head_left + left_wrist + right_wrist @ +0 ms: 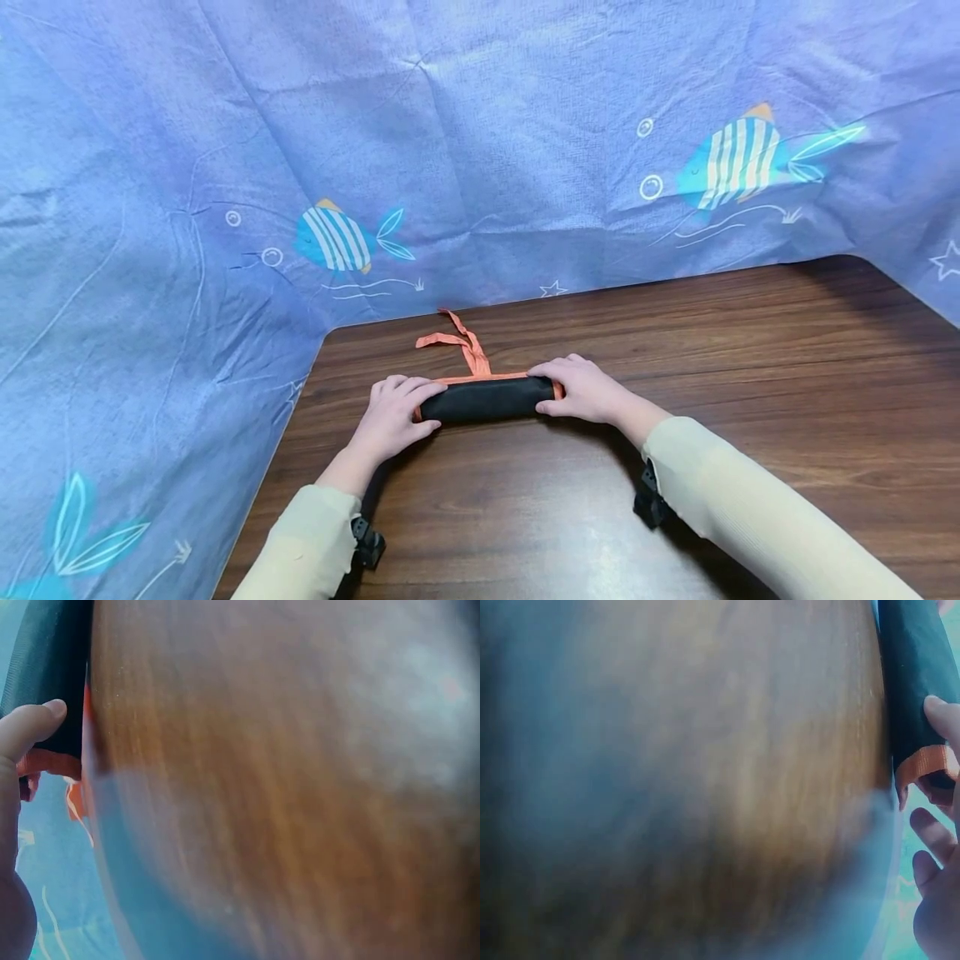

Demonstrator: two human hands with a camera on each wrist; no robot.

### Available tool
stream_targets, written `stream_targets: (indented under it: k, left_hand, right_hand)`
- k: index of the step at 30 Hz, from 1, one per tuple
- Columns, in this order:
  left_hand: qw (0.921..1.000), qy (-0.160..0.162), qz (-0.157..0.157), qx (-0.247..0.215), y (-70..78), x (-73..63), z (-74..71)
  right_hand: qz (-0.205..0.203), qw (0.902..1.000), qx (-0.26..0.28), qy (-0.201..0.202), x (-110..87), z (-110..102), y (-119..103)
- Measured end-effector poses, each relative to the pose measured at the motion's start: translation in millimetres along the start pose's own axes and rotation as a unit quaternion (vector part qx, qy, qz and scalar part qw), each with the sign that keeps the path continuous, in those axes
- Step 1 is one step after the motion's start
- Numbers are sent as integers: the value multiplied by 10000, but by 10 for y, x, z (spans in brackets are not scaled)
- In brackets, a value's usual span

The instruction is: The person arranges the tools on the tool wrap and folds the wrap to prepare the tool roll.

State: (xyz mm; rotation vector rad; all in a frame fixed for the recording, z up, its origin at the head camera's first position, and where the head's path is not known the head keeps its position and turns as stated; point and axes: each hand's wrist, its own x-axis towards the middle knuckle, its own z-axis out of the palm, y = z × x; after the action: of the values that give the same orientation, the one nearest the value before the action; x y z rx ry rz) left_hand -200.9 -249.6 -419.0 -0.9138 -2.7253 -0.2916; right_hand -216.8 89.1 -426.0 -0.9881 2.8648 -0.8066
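Observation:
A rolled-up black fabric roll (487,400) with orange edging lies crosswise at the far left part of the table. Two orange tie straps (474,354) stretch from its far side across the wood. My left hand (397,417) grips the left end, thumb on the near side and fingers over the top. At the other end my right hand (588,390) holds it the same way. The left wrist view shows the thumb (34,727) pressed on the black cloth near the orange trim. In the right wrist view, the right thumb (941,716) lies on the roll.
The dark brown wood-grain table (750,375) extends far to the right and toward me. A blue cloth backdrop (510,167) printed with fish hangs behind the table and along its left side. Black wrist mounts (367,542) sit under both sleeves.

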Motion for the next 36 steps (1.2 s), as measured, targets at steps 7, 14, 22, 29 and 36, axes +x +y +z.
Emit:
stream_targets:
  k: [7,14,22,29,36]
  left_hand:
    - [9949,-190,-288,-949,-11,36,-38]
    - [9850,-495,-517,-1571,-25,70,-67]
    - [9769,-793,-896,-1773,-38,58,-51]
    - [9601,-914,-1516,-2163,-51,54,-37]
    - [9418,-1132,-1915,-2521,-88,89,-5]
  right_hand:
    - [-232,9991,-235,260,-21,-32,-25]
    - [-410,9982,-203,375,-51,-79,4]
    - [-669,9966,-170,455,-75,-87,50]
    - [-638,9973,44,355,-96,-64,87]
    - [-28,9992,372,140,-101,-74,115]
